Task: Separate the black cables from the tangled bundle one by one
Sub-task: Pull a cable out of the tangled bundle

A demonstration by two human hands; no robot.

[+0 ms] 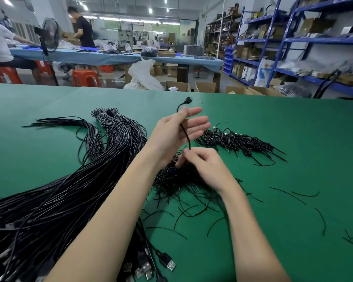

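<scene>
- glossy black cable bundle (55, 200) lies on the green felt table (293, 139), metal usb plugs (169, 263) nearest.
- right hand (200, 165) pinches a thin black cable (185, 133) over the tangled pile (177, 180).
- left hand (175, 133), fingers mostly spread, holds its upper part.

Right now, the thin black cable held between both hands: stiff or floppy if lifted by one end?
Probably semi-floppy: the thin black cable runs nearly straight between the left hand and right hand, but its free plug end curls over. Likely light, since a fingertip pinch carries it. It may snag on the tangled pile of short black cables beneath.
</scene>
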